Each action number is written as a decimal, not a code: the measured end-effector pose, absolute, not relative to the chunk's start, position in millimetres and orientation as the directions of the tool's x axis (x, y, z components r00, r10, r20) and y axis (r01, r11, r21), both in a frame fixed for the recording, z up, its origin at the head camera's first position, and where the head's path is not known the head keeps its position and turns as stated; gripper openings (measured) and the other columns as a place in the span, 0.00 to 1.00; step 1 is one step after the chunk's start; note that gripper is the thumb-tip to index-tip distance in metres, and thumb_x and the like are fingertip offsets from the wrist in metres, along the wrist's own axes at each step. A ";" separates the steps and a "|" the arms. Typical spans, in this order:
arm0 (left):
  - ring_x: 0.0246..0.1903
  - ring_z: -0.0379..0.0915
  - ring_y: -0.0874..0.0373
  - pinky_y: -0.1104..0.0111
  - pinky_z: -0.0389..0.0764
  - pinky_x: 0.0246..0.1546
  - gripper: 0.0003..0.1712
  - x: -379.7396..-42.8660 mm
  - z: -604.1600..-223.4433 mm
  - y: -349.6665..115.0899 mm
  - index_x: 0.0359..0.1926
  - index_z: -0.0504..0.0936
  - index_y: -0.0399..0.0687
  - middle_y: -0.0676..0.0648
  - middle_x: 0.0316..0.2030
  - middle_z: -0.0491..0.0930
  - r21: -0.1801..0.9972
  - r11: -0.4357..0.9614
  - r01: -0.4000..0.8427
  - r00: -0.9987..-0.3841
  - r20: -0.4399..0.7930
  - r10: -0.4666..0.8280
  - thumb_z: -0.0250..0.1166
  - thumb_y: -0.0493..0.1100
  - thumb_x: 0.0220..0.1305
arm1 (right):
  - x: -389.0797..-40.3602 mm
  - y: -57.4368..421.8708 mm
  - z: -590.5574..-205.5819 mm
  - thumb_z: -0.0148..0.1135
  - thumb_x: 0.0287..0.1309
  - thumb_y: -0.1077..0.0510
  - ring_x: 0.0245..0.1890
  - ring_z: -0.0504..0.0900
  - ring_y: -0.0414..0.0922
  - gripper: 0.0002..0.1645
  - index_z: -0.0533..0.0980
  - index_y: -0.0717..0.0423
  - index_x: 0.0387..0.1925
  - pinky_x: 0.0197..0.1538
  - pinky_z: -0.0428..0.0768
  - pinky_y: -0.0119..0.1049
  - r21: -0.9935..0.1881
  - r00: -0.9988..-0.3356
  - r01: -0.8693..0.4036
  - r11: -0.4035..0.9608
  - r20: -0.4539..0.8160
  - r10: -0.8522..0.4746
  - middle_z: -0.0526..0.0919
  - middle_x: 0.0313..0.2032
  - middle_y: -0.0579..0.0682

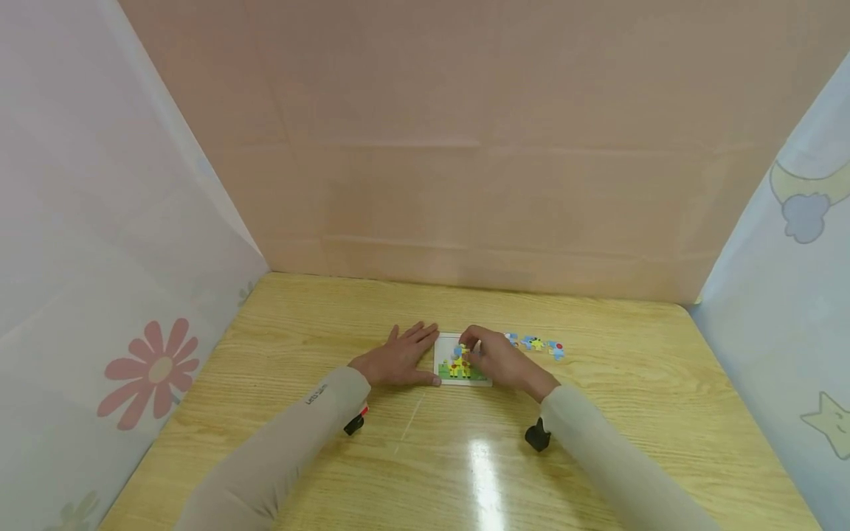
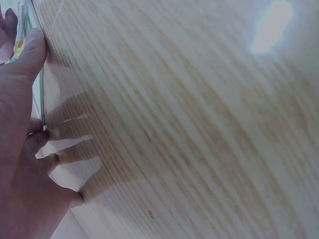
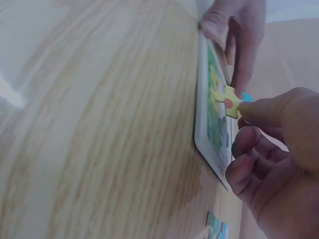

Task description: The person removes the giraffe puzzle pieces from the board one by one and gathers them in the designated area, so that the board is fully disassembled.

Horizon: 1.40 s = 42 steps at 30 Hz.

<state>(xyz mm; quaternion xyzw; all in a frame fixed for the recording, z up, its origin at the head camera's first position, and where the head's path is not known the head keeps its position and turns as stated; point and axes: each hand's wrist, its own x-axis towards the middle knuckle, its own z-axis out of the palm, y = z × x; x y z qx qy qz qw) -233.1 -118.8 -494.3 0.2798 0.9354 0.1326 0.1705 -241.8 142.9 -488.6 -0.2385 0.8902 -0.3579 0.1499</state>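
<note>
A small puzzle board (image 1: pixel 448 345) with a white frame lies flat on the table, with green and yellow giraffe-picture pieces in its lower part. Along its left edge rests my left hand (image 1: pixel 401 360), fingers spread and straight, the thumb at the near left corner. Over the board's right side, my right hand (image 1: pixel 499 360) pinches a puzzle piece (image 3: pixel 230 102) between thumb and index finger. That piece is yellow with a red-orange spot and a bit of blue, held tilted just above the board. The other right-hand fingers curl loosely beside the frame.
Several loose puzzle pieces (image 1: pixel 535 343), blue with yellow and red, lie in a row to the right of the board. The wooden table (image 1: pixel 319 317) meets a plain backdrop (image 1: pixel 465 221) behind and patterned cloth walls at both sides.
</note>
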 end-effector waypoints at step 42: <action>0.88 0.35 0.47 0.33 0.41 0.83 0.59 -230.9 -495.1 -121.8 0.87 0.47 0.50 0.50 0.88 0.43 0.345 0.795 0.498 -0.780 -0.223 0.585 0.60 0.75 0.71 | -223.3 248.8 -469.3 0.60 0.78 0.60 0.30 0.76 0.41 0.13 0.79 0.64 0.55 0.31 0.74 0.31 -0.722 -0.926 -0.209 0.659 -0.070 -0.370 0.85 0.47 0.58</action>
